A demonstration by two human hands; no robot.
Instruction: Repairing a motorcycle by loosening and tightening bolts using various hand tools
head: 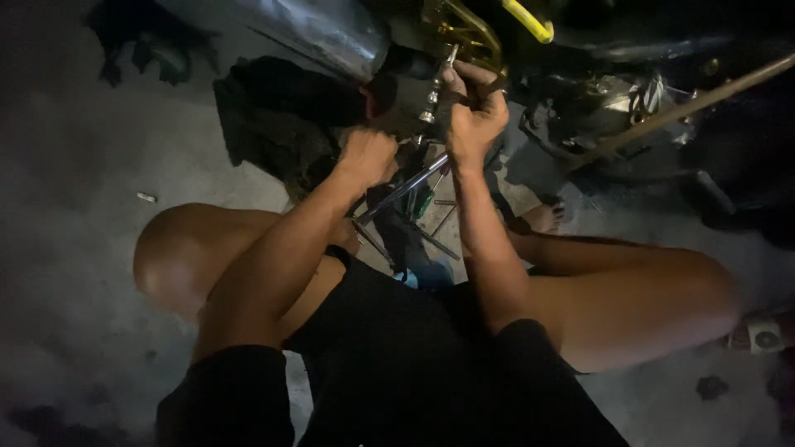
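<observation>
Both hands busy: our right hand (472, 116) grips the slim silver metal rod (436, 83), left hand (368, 156) fisted, probably around the long steel T-handle wrench (403, 189). Keep them square, turn slowly.

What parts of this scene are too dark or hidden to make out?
All in the head view:
- Left hand: a closed fist; whatever it grips is hidden inside it.
- Right hand: its fingers cover part of the metal rod.
- Motorcycle: cut off by the top edge, mostly lost in shadow.
- Small object on the floor: too small to identify.
</observation>
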